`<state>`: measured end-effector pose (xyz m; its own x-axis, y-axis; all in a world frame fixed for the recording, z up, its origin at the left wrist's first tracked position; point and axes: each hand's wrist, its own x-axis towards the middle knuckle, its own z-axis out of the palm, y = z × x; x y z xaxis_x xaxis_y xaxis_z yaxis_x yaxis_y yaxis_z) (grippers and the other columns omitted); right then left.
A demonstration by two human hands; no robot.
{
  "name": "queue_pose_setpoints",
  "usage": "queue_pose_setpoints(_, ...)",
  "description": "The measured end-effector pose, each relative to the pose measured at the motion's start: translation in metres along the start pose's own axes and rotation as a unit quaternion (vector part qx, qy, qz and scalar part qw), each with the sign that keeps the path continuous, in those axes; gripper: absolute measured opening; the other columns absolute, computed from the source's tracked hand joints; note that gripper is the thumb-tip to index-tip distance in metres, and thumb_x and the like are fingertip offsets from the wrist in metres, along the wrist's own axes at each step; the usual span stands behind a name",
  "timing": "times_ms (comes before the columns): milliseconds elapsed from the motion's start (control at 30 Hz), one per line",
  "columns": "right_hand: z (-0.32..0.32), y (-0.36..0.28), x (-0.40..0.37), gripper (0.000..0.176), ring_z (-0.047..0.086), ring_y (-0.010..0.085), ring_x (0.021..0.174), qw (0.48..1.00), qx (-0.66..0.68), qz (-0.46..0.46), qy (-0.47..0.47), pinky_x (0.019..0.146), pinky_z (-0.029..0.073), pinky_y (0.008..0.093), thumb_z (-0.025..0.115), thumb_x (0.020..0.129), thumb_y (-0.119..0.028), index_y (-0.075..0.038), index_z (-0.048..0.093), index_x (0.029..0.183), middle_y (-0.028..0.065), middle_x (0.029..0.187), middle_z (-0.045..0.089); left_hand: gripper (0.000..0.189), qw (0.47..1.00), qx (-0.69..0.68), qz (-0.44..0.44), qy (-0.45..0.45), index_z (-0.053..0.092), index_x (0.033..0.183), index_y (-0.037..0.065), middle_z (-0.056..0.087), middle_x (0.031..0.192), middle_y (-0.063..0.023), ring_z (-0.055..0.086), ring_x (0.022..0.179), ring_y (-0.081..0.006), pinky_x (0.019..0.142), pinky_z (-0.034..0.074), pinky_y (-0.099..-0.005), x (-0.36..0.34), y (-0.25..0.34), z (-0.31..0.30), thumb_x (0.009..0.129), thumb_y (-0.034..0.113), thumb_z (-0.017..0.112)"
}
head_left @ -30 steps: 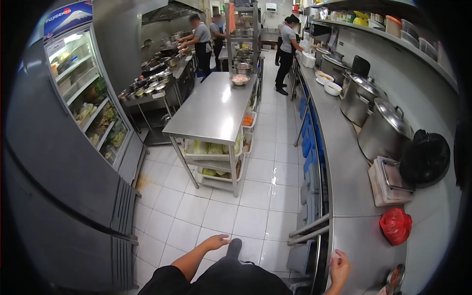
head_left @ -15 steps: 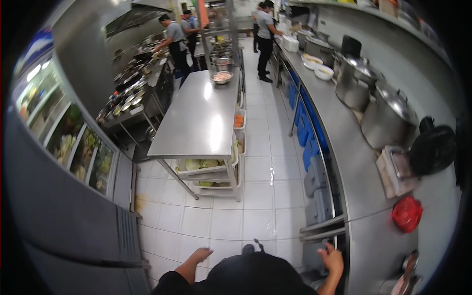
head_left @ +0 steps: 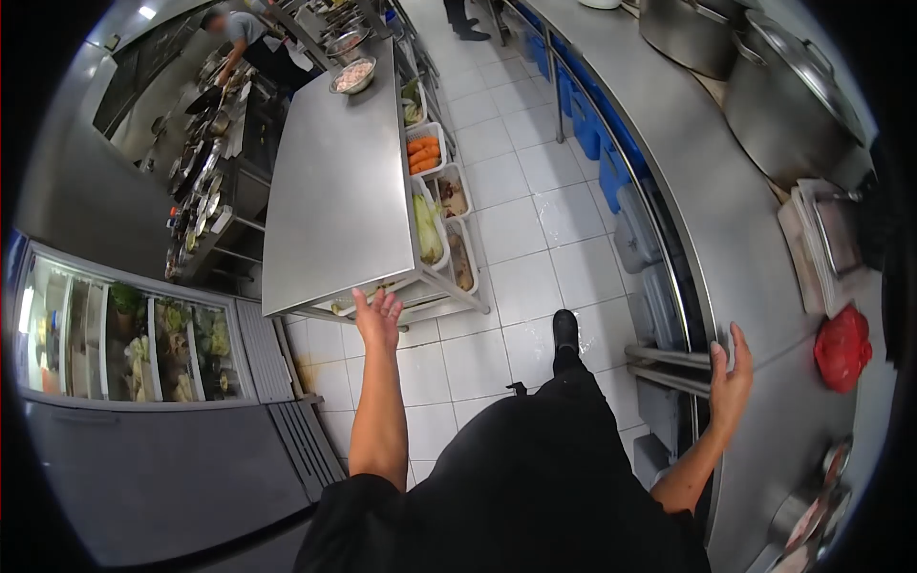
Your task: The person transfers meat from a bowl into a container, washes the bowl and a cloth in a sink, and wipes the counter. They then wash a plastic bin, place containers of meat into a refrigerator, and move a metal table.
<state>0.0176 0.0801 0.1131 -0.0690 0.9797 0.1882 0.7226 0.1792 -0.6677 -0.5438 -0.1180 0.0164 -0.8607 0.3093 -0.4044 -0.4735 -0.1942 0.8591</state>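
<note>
My left hand (head_left: 379,320) reaches forward with its fingers spread and nothing in it. It overlaps the near edge of the steel prep table (head_left: 334,191) in this view. My right hand (head_left: 731,379) is raised beside the edge of the long steel counter (head_left: 755,286), thumb and fingers apart, holding nothing. A red plastic bag (head_left: 842,349) lies on that counter to the right of the right hand. Behind the bag stands a stack of clear containers (head_left: 821,248).
Large steel pots (head_left: 793,105) line the right counter, with blue bins (head_left: 585,124) beneath. Crates of carrots (head_left: 423,153) and leafy vegetables (head_left: 427,229) sit under the prep table. A glass-door fridge (head_left: 134,334) is at left. A bowl of pale pieces (head_left: 353,76) and a co-worker (head_left: 250,48) are farther off.
I have stepped forward and the view has turned toward the right counter. Both hands have risen and spread, and the left now overlaps the prep table's near edge.
</note>
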Motion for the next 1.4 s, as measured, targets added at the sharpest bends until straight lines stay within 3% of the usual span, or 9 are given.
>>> queue_pose_setpoints(133,0.061,-0.013,0.088,0.042,0.047,0.0328,0.13,0.996,0.052,-0.066,-0.015,0.108,0.035,0.0383,0.061,0.092,-0.015,-0.001,0.054,0.131,0.0179,0.136,0.054,0.074,0.986,-0.124,-0.077,0.081,0.036,0.138,0.005,0.048,0.121,-0.0177,0.049,0.115,-0.0346,0.101,0.042,-0.0495,0.041,0.003,0.018,0.092,0.061,0.05)
queue_pose_setpoints(167,0.074,-0.022,0.111,0.042,0.045,0.0345,0.132,0.996,0.054,-0.074,-0.024,0.108,0.035,0.039,0.06,0.092,-0.014,-0.001,0.053,0.132,0.0192,0.137,0.052,0.064,0.983,-0.133,-0.09,0.09,0.042,0.133,0.013,0.049,0.122,-0.0167,0.052,0.112,-0.0319,0.093,0.047,-0.0481,0.057,-0.003,0.011,0.091,0.059,0.052)
queue_pose_setpoints(267,0.11,-0.046,0.177,0.057,0.035,0.036,0.138,0.993,-0.004,-0.089,-0.075,0.113,0.025,0.0445,0.063,0.09,-0.022,-0.004,0.043,0.14,0.0212,0.143,0.045,0.055,0.988,-0.038,-0.035,0.149,0.049,0.12,0.009,0.05,0.114,-0.0098,0.057,0.1,-0.0291,0.084,0.05,-0.048,0.063,-0.006,0.027,0.092,0.056,0.053)
queue_pose_setpoints(300,0.121,-0.051,0.194,0.062,0.031,0.0363,0.139,0.991,-0.04,-0.083,-0.101,0.114,0.022,0.047,0.064,0.088,-0.025,-0.006,0.04,0.143,0.0212,0.146,0.041,0.052,0.988,-0.003,-0.045,0.148,0.043,0.122,0.01,0.051,0.116,-0.0079,0.058,0.097,-0.0277,0.072,0.051,-0.0456,0.065,-0.005,0.028,0.093,0.053,0.054)
queue_pose_setpoints(400,0.154,-0.054,0.226,0.076,0.022,0.0375,0.143,0.973,-0.162,-0.091,-0.138,0.115,0.014,0.0539,0.068,0.085,-0.031,-0.01,0.031,0.148,0.0208,0.152,0.029,0.068,0.974,0.016,0.011,0.224,0.026,0.139,0.012,0.048,0.129,-0.0104,0.057,0.106,-0.0297,0.076,0.054,-0.0475,0.072,-0.007,0.037,0.092,0.051,0.056)
queue_pose_setpoints(600,0.176,-0.053,0.233,0.081,0.015,0.039,0.145,0.946,-0.276,-0.124,-0.114,0.114,0.012,0.0599,0.07,0.083,-0.03,-0.016,0.027,0.15,0.0181,0.156,0.022,0.094,0.95,-0.041,0.07,0.302,-0.004,0.151,0.016,0.026,0.153,-0.0132,0.043,0.129,-0.0353,0.102,0.043,-0.0543,0.082,-0.011,0.06,0.09,0.053,0.058)
queue_pose_setpoints(767,0.178,-0.061,0.238,0.075,0.019,0.0376,0.144,0.934,-0.323,-0.101,-0.118,0.114,0.014,0.0585,0.067,0.086,-0.021,-0.017,0.028,0.15,0.0161,0.156,0.023,0.073,0.959,-0.074,0.078,0.262,0.025,0.147,0.008,0.038,0.147,-0.0135,0.045,0.127,-0.0335,0.104,0.042,-0.0513,0.09,-0.013,0.046,0.094,0.05,0.054)
queue_pose_setpoints(1033,0.187,-0.06,0.246,0.073,0.019,0.0358,0.145,0.93,-0.34,-0.092,-0.108,0.114,0.015,0.0581,0.064,0.088,-0.018,-0.018,0.026,0.151,0.014,0.157,0.023,0.069,0.945,-0.015,0.065,0.321,0.03,0.145,0.009,0.038,0.147,-0.0114,0.046,0.128,-0.0322,0.101,0.044,-0.0489,0.074,0.003,0.07,0.095,0.052,0.051)
queue_pose_setpoints(1400,0.19,-0.056,0.249,0.071,0.019,0.0349,0.145,0.933,-0.331,-0.092,-0.103,0.114,0.015,0.0579,0.062,0.089,-0.02,-0.017,0.028,0.15,0.0133,0.157,0.023,0.068,0.953,0.005,0.084,0.293,0.039,0.139,0.001,0.042,0.145,-0.0141,0.045,0.128,-0.0316,0.106,0.039,-0.0428,0.079,-0.001,0.063,0.096,0.054,0.048)
